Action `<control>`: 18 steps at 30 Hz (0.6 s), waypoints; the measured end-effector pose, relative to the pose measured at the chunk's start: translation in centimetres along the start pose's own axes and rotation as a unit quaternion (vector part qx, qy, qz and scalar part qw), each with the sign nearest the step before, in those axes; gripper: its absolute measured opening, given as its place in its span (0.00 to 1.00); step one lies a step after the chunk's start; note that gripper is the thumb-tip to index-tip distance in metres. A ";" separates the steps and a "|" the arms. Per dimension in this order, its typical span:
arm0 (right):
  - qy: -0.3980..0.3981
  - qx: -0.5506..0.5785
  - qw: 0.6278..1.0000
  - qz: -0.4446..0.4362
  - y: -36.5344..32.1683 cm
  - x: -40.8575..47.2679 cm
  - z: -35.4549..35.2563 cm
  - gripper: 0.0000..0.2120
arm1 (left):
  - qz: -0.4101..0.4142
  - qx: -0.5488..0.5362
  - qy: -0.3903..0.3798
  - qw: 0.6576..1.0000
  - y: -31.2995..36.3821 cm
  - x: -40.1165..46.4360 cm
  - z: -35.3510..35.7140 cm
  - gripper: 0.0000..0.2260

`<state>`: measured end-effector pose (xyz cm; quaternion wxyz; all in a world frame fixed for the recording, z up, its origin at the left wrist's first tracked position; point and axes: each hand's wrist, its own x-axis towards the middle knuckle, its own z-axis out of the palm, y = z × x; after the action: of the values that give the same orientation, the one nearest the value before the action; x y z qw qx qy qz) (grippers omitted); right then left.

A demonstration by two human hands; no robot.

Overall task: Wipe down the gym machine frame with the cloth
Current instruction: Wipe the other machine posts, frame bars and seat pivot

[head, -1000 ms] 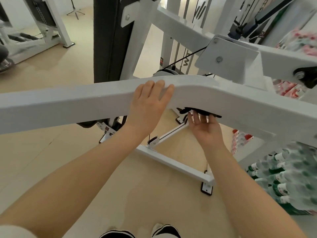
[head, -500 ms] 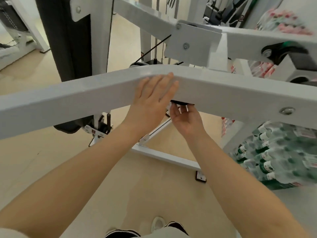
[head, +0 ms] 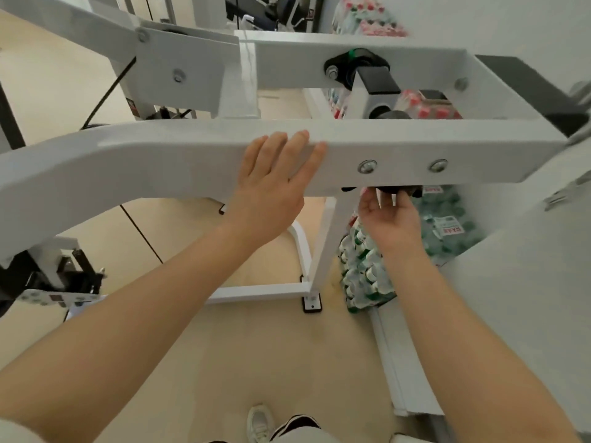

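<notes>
A beige gym floor [head: 271, 346] lies below a white machine frame [head: 160, 161]. The left hand [head: 275, 183] rests flat on the beam, fingers straight. The right hand [head: 388, 215] presses a dark cloth [head: 388, 189] up against the beam's underside, fingers curled round it.

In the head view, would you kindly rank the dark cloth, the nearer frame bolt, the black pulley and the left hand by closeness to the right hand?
1. dark cloth, touching the right hand, under the beam.
2. nearer frame bolt, just above.
3. left hand, leftward on the beam.
4. black pulley, up on the rear bar.
</notes>
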<state>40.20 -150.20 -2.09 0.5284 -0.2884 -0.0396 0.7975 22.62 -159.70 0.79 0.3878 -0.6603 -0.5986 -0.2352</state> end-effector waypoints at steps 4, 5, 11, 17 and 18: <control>-0.008 -0.042 0.998 0.043 2.3 -0.4 0.9 0.08 | 0.017 -0.014 -0.020 1.000 -0.5 -0.4 -0.4 0.26; -0.023 -0.067 0.995 0.066 3.8 -0.7 1.5 0.07 | 0.019 -0.018 -0.023 0.999 -0.6 -0.5 -0.5 0.26; -0.092 -0.114 0.975 0.167 10.5 -0.9 3.0 0.07 | 0.031 -0.041 -0.047 0.998 -2.1 -1.2 -1.5 0.24; -0.070 -0.085 0.984 0.140 9.6 -0.4 3.9 0.09 | -0.102 0.090 -0.074 0.988 -6.6 -5.9 -4.9 0.26; -0.067 -0.083 0.983 0.153 10.4 -0.6 4.4 0.11 | -0.117 0.112 -0.077 0.984 -7.5 -6.8 -5.8 0.27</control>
<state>29.66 -154.17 -2.05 0.3709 -0.2801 -0.0966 0.8801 15.08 -168.54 0.63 0.3818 -0.5540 -0.7225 -0.1591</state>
